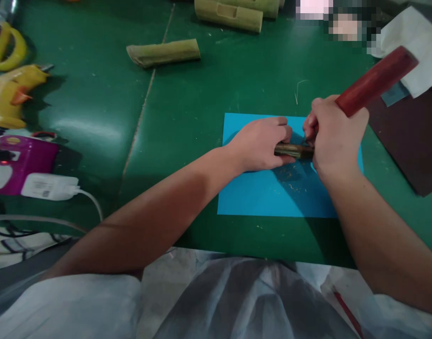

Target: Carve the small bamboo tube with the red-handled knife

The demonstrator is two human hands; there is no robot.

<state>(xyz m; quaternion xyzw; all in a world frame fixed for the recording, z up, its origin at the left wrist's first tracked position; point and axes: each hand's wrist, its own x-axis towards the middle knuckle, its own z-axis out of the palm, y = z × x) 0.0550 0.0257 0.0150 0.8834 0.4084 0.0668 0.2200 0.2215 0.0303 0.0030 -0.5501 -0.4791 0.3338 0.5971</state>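
Observation:
My left hand (261, 143) is closed round a short piece of bamboo (292, 150) that lies on a blue sheet (265, 197) on the green table. My right hand (334, 136) grips a tool with a red-brown handle (376, 80) that sticks up to the right. Its working end meets the bamboo between my hands and is hidden by my fingers. Fine shavings lie on the blue sheet below the bamboo.
Larger bamboo sections lie at the back: one split piece (164, 52) and thicker ones (229, 15). Yellow glue guns (11, 92), a purple device (23, 162) and a white charger (48, 186) sit at the left. A dark board (410, 141) and white paper (419, 47) are at the right.

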